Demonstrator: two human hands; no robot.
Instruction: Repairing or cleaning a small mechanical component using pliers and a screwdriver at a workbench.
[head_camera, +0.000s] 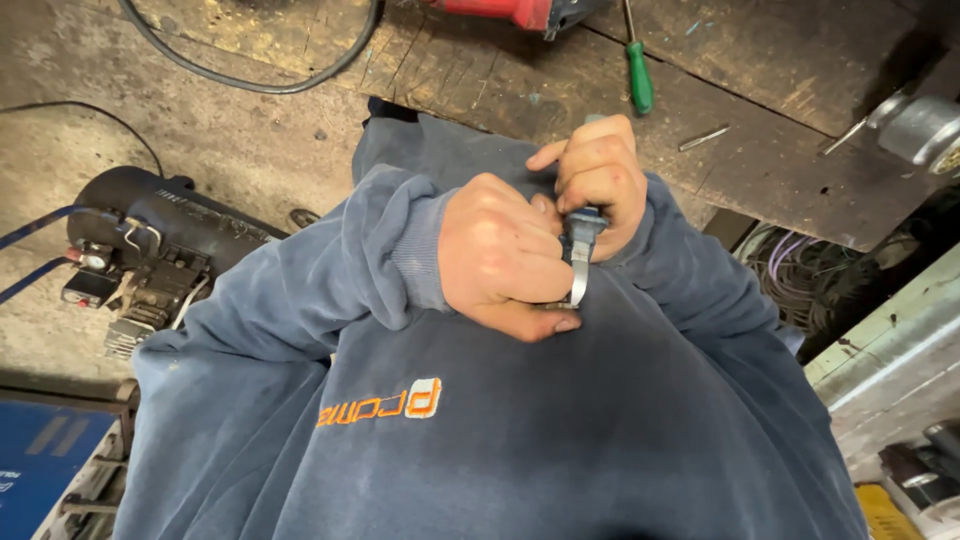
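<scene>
Both my hands are held close against the front of my blue sweatshirt (560, 430). My left hand (500, 262) is closed in a fist, its thumb pressing the lower end of a thin flat metal strip (579, 285). My right hand (600, 180) sits just above it, fingers curled around a small grey-blue piece (583, 228) at the top of that strip. The hands touch each other around the item. Most of the item is hidden by the fingers, so I cannot tell what kind of tool it is.
A worn wooden bench (780, 90) lies ahead with a green-handled screwdriver (639, 75), a red power tool (510, 12) and a metal cylinder (920, 130). A black motor unit (150, 235) stands on the floor at left, a blue box (45, 455) lower left, coiled wires (800, 270) right.
</scene>
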